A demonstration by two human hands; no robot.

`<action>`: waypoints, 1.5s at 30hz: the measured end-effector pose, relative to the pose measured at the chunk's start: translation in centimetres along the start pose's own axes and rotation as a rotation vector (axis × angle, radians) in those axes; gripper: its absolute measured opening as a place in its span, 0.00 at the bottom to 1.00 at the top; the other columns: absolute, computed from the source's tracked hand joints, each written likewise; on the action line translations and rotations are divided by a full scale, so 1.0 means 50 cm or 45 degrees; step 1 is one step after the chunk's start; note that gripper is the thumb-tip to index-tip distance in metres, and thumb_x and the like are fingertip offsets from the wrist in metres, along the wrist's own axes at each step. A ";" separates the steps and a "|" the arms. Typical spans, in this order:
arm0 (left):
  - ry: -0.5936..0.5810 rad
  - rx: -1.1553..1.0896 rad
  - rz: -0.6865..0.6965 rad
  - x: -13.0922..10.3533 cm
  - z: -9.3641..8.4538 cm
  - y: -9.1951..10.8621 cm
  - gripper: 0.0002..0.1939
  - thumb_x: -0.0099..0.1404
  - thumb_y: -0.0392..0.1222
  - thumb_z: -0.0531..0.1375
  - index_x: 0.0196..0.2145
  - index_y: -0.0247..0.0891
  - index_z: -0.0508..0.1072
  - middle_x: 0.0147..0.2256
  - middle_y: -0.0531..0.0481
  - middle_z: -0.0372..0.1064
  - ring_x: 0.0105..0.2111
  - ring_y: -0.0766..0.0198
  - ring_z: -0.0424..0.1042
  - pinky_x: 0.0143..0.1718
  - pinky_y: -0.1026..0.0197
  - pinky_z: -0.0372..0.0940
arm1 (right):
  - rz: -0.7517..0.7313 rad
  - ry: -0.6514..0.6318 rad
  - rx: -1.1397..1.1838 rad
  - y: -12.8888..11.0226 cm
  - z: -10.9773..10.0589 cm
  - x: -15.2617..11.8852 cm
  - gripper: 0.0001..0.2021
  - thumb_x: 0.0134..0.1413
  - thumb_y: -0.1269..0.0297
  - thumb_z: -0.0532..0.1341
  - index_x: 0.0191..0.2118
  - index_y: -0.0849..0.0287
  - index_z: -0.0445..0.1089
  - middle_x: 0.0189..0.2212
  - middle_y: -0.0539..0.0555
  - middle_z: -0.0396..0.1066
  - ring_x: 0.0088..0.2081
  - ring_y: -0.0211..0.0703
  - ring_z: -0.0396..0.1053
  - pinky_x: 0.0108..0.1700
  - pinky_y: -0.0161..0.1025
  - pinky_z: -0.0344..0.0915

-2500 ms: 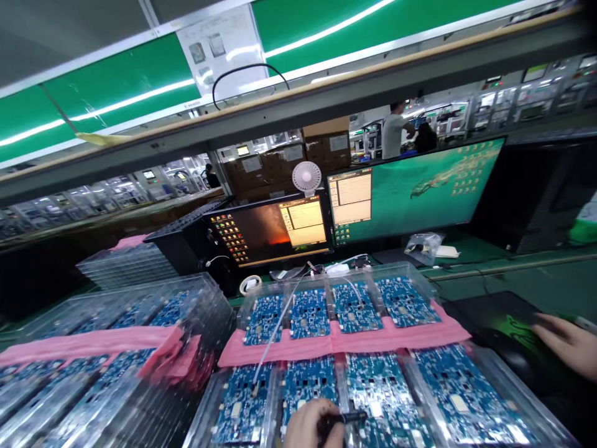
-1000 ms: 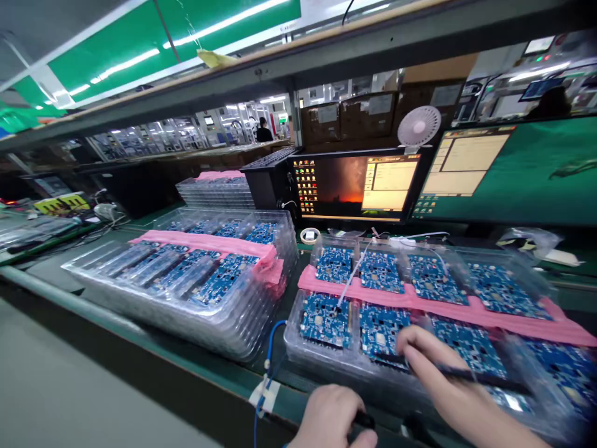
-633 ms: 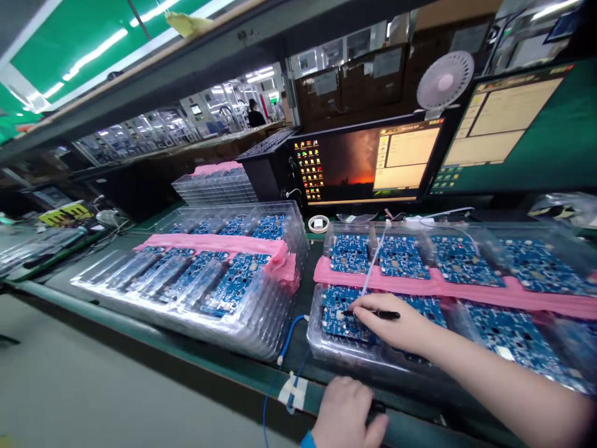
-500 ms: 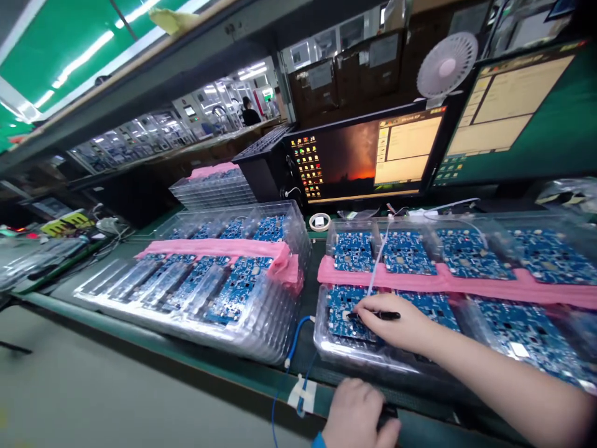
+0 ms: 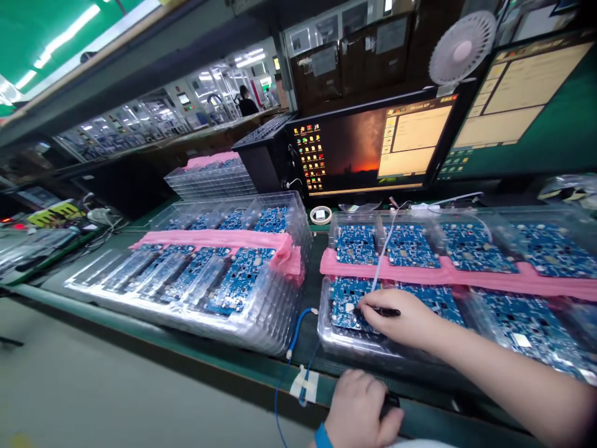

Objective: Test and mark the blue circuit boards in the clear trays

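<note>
We see a long green bench (image 5: 153,339) over grey floor (image 5: 93,398), a dark shelf (image 5: 140,68) overhead with strip lights (image 5: 69,34) on green panels, two lit monitors (image 5: 373,146), a white fan (image 5: 461,46), cartons (image 5: 354,53) behind.

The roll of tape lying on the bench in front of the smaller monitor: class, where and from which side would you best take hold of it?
Probably across its rim, from above. The roll of tape lies flat with its hole facing up, in the gap between the two clear trays, so its outer edge is free while the monitor blocks the far side.
</note>
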State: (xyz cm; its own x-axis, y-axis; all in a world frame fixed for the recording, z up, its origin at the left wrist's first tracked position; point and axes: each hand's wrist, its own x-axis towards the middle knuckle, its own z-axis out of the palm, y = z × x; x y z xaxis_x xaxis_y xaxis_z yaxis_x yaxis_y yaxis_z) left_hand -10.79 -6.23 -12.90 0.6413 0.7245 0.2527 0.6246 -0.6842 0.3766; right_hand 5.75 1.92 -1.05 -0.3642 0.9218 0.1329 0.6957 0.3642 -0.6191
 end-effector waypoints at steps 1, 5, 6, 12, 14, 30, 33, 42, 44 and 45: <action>0.011 -0.007 -0.002 0.000 0.000 0.001 0.12 0.53 0.50 0.52 0.26 0.37 0.64 0.23 0.49 0.63 0.26 0.61 0.63 0.29 0.59 0.59 | 0.007 0.024 -0.002 0.000 -0.001 -0.003 0.13 0.55 0.66 0.49 0.23 0.59 0.66 0.20 0.48 0.64 0.24 0.37 0.62 0.29 0.32 0.56; 0.039 -0.065 -0.018 0.002 -0.008 0.005 0.11 0.52 0.48 0.52 0.27 0.37 0.64 0.24 0.48 0.64 0.26 0.59 0.63 0.29 0.57 0.60 | 0.010 0.155 0.069 0.000 -0.016 -0.030 0.12 0.55 0.66 0.49 0.29 0.59 0.68 0.26 0.50 0.68 0.29 0.39 0.65 0.31 0.32 0.59; 0.041 -0.089 -0.024 0.003 -0.012 0.007 0.10 0.52 0.47 0.52 0.28 0.37 0.64 0.25 0.47 0.64 0.27 0.59 0.63 0.30 0.56 0.61 | 0.014 0.184 0.082 0.000 -0.023 -0.040 0.12 0.55 0.65 0.49 0.31 0.58 0.69 0.29 0.50 0.68 0.30 0.40 0.65 0.32 0.32 0.59; 0.032 -0.218 -0.142 0.009 -0.043 0.016 0.10 0.54 0.38 0.48 0.34 0.36 0.64 0.31 0.45 0.67 0.32 0.58 0.66 0.34 0.53 0.63 | 0.095 0.252 0.215 -0.007 -0.077 -0.112 0.10 0.55 0.62 0.52 0.34 0.56 0.70 0.31 0.50 0.68 0.34 0.41 0.66 0.35 0.33 0.62; 0.089 -0.257 -0.232 0.016 -0.055 0.023 0.10 0.56 0.37 0.48 0.36 0.37 0.65 0.32 0.46 0.68 0.33 0.59 0.67 0.35 0.55 0.64 | 0.160 0.291 0.308 -0.011 -0.093 -0.138 0.12 0.55 0.60 0.51 0.33 0.56 0.70 0.29 0.51 0.68 0.32 0.42 0.66 0.33 0.34 0.63; 0.452 -0.487 -0.273 0.122 -0.127 0.234 0.10 0.59 0.38 0.54 0.40 0.37 0.64 0.36 0.46 0.66 0.37 0.62 0.67 0.38 0.61 0.64 | 0.276 0.456 1.544 0.056 -0.142 -0.333 0.15 0.55 0.56 0.52 0.31 0.62 0.71 0.26 0.55 0.63 0.26 0.41 0.63 0.24 0.32 0.63; 0.468 -0.424 -0.162 0.129 -0.137 0.253 0.10 0.58 0.37 0.54 0.40 0.37 0.64 0.36 0.46 0.67 0.36 0.62 0.67 0.37 0.62 0.64 | 0.301 0.482 1.522 0.043 -0.152 -0.349 0.15 0.55 0.57 0.52 0.30 0.62 0.70 0.26 0.54 0.63 0.26 0.41 0.63 0.24 0.33 0.62; 0.113 -0.572 0.160 0.155 -0.150 0.289 0.07 0.56 0.38 0.55 0.34 0.37 0.67 0.29 0.47 0.69 0.30 0.62 0.68 0.33 0.61 0.63 | 0.228 0.331 1.137 0.038 -0.104 -0.391 0.18 0.58 0.54 0.45 0.43 0.56 0.67 0.37 0.54 0.65 0.36 0.44 0.64 0.32 0.35 0.66; -0.076 -0.878 0.072 0.161 -0.148 0.293 0.07 0.58 0.40 0.53 0.34 0.36 0.65 0.29 0.46 0.69 0.30 0.62 0.69 0.32 0.62 0.63 | 0.177 0.349 1.176 0.038 -0.083 -0.398 0.20 0.59 0.52 0.43 0.44 0.54 0.66 0.40 0.54 0.64 0.41 0.46 0.63 0.32 0.34 0.67; -0.171 -1.030 0.025 0.165 -0.148 0.295 0.07 0.59 0.41 0.52 0.34 0.35 0.65 0.29 0.46 0.70 0.30 0.62 0.69 0.32 0.63 0.63 | 0.178 0.374 1.181 0.038 -0.075 -0.400 0.20 0.59 0.52 0.43 0.43 0.53 0.67 0.41 0.53 0.64 0.42 0.46 0.63 0.32 0.33 0.67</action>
State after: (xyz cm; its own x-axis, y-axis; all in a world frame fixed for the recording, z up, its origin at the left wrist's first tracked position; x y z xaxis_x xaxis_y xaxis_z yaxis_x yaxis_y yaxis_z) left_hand 0.42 -9.69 1.32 0.7288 0.6615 0.1765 0.1310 -0.3877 0.9124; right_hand 16.66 -15.33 -1.98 -0.0596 0.9907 0.1219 -0.0872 0.1165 -0.9894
